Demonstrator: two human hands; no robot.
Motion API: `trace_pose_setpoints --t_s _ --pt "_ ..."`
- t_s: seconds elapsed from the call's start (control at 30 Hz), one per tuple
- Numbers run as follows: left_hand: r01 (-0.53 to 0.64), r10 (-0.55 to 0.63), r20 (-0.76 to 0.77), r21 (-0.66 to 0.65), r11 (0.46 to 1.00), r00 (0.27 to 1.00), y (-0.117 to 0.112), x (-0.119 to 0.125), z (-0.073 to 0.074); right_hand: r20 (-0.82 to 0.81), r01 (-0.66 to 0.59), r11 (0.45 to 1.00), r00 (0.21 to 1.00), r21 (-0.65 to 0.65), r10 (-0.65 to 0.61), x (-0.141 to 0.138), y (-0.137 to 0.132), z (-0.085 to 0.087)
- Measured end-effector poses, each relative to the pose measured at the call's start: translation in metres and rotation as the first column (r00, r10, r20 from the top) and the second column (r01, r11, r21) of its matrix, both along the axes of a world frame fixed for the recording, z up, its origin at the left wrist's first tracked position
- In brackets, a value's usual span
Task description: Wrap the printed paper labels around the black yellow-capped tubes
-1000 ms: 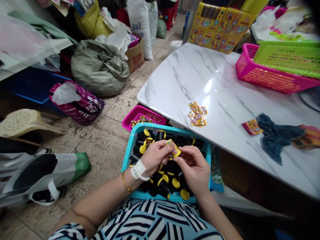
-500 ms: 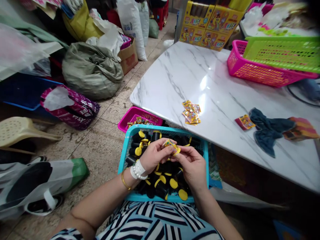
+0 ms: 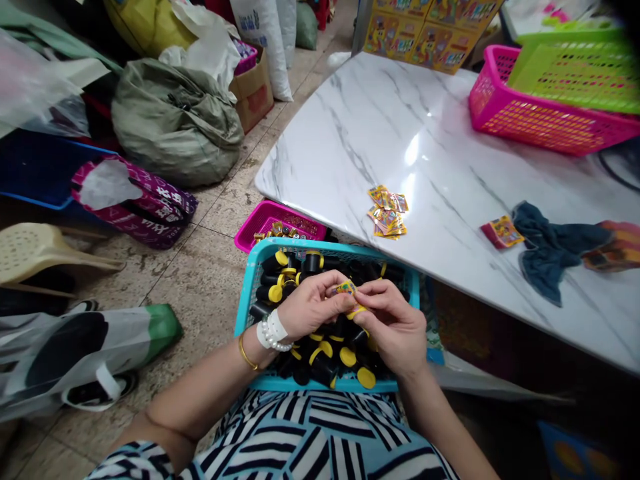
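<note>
Fingers (image 3: 333, 305) of both hands pinched on small yellow printed piece (image 3: 346, 287), above basket

Left hand (image 3: 311, 310): thumb and forefinger closed on the printed piece, no gap. Right hand (image 3: 397, 323): thumb and index nearly together, gripping its lower yellow edge. Fingers cover most of it; can't tell if it is one part or two. Piece sits between the hands, off the surfaces below. Left wrist: white band (image 3: 277, 325), bead bracelet (image 3: 273, 337), gold bangle (image 3: 244, 353).

Directly below: turquoise basket (image 3: 243, 293), full of black canisters (image 3: 324, 367) with yellow lids (image 3: 367, 378), some upright, some on their sides. Just beyond its far left corner: pink tray (image 3: 243, 235) with small shiny pieces (image 3: 278, 230).

White marbled table (image 3: 310, 153) ahead and right. Near its edge, loose pile of yellow packets (image 3: 387, 219). Farther right, red-and-yellow stack (image 3: 503, 232) beside dark blue cloth (image 3: 543, 233). Toward the back, green basket (image 3: 575, 70) in pink basket (image 3: 530, 127); yellow cartons (image 3: 413, 40) at far edge.

Floor, left: purple bag (image 3: 155, 210), grey-green sack (image 3: 175, 127), cream stool (image 3: 30, 248).
</note>
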State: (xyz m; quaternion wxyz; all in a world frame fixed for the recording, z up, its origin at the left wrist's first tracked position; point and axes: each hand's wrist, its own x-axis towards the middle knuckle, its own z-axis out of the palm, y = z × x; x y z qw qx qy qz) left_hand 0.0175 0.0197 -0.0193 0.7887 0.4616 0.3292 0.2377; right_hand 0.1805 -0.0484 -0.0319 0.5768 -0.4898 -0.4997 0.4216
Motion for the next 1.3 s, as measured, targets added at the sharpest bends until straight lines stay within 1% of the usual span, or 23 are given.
trace_pose_setpoints --t_s 0.07,0.1,0.2,0.27,0.33,0.43,0.5,0.53,0.6,0.63,0.67,0.77,0.83,0.93,1.03,1.07,1.1,1.13,1.2,1.23,1.27,1.3 --pt "-0.036 0.036 0.000 -0.006 0.999 0.999 -0.001 0.003 -0.005 0.015 0.066 0.998 0.998 0.009 -0.066 -0.003 0.003 -0.005" --pt "-0.060 0.060 -0.001 -0.022 0.998 0.998 -0.002 0.005 -0.007 0.013 0.074 0.997 0.997 0.008 -0.074 -0.004 0.006 -0.008" --pt "-0.142 0.142 0.000 -0.087 0.986 0.990 -0.005 0.010 -0.012 -0.009 0.044 0.999 0.999 -0.017 -0.044 -0.003 0.014 -0.014" --pt "-0.197 0.198 -0.003 -0.108 0.974 0.980 -0.006 0.013 -0.011 -0.057 0.040 0.998 0.997 -0.048 -0.043 -0.004 0.016 -0.014" --pt "-0.225 0.224 -0.019 -0.087 0.970 0.974 -0.006 0.013 -0.008 -0.109 0.065 0.994 0.991 -0.092 -0.075 -0.006 0.012 -0.012" --pt "-0.227 0.227 -0.064 0.003 0.974 0.972 -0.007 0.009 -0.005 -0.125 0.115 0.979 0.983 -0.169 -0.137 -0.011 0.004 -0.008" --pt "-0.278 0.287 -0.108 0.090 0.956 0.952 -0.010 0.005 -0.005 -0.137 0.144 0.968 0.975 -0.206 -0.174 -0.012 0.000 -0.007" --pt "-0.324 0.344 -0.126 0.157 0.933 0.930 -0.012 0.004 -0.005 -0.157 0.149 0.965 0.970 -0.217 -0.186 -0.012 -0.001 -0.006" --pt "-0.394 0.454 -0.147 0.314 0.864 0.879 -0.016 0.001 -0.006 -0.189 0.143 0.965 0.964 -0.221 -0.186 -0.012 -0.001 -0.006" --pt "-0.408 0.488 -0.146 0.377 0.832 0.861 -0.017 0.001 -0.006 -0.191 0.139 0.967 0.965 -0.212 -0.180 -0.011 -0.001 -0.006" --pt "-0.409 0.503 -0.144 0.416 0.812 0.852 -0.018 0.001 -0.006 -0.181 0.135 0.971 0.968 -0.199 -0.172 -0.011 -0.001 -0.006" --pt "-0.392 0.494 -0.141 0.443 0.806 0.858 -0.017 0.000 -0.003 -0.127 0.136 0.980 0.980 -0.148 -0.155 -0.011 -0.001 -0.006" --pt "-0.373 0.495 -0.151 0.482 0.792 0.856 -0.015 -0.002 0.000 -0.105 0.130 0.983 0.984 -0.129 -0.144 -0.012 -0.003 -0.006" --pt "-0.329 0.505 -0.188 0.561 0.759 0.843 -0.014 -0.005 0.002 -0.096 0.115 0.985 0.987 -0.127 -0.127 -0.012 -0.005 -0.006" --pt "-0.301 0.496 -0.197 0.592 0.748 0.846 -0.014 -0.006 0.003 -0.086 0.115 0.984 0.988 -0.133 -0.127 -0.011 -0.007 -0.006" --pt "-0.303 0.490 -0.188 0.587 0.751 0.851 -0.014 -0.006 0.003 -0.076 0.119 0.985 0.989 -0.124 -0.129 -0.011 -0.007 -0.006" --pt "-0.310 0.480 -0.180 0.563 0.766 0.859 -0.013 -0.006 0.003 -0.056 0.124 0.987 0.990 -0.104 -0.130 -0.010 -0.008 -0.006" --pt "-0.320 0.463 -0.173 0.517 0.794 0.869 -0.013 -0.006 0.002 -0.025 0.124 0.989 0.992 -0.077 -0.126 -0.009 -0.008 -0.006" --pt "-0.307 0.383 -0.172 0.350 0.885 0.908 -0.011 -0.007 0.002 0.055 0.103 0.995 0.993 -0.008 -0.103 -0.007 -0.007 -0.007" --pt "-0.270 0.317 -0.176 0.249 0.930 0.932 -0.009 -0.008 0.003 0.095 0.081 0.997 0.992 0.019 -0.083 -0.006 -0.007 -0.007" --pt "-0.217 0.245 -0.180 0.158 0.963 0.953 -0.008 -0.008 0.003 0.121 0.059 0.998 0.991 0.036 -0.063 -0.005 -0.007 -0.008" --pt "-0.169 0.183 -0.181 0.092 0.981 0.966 -0.007 -0.009 0.004 0.121 0.040 0.998 0.992 0.039 -0.044 -0.004 -0.007 -0.009"
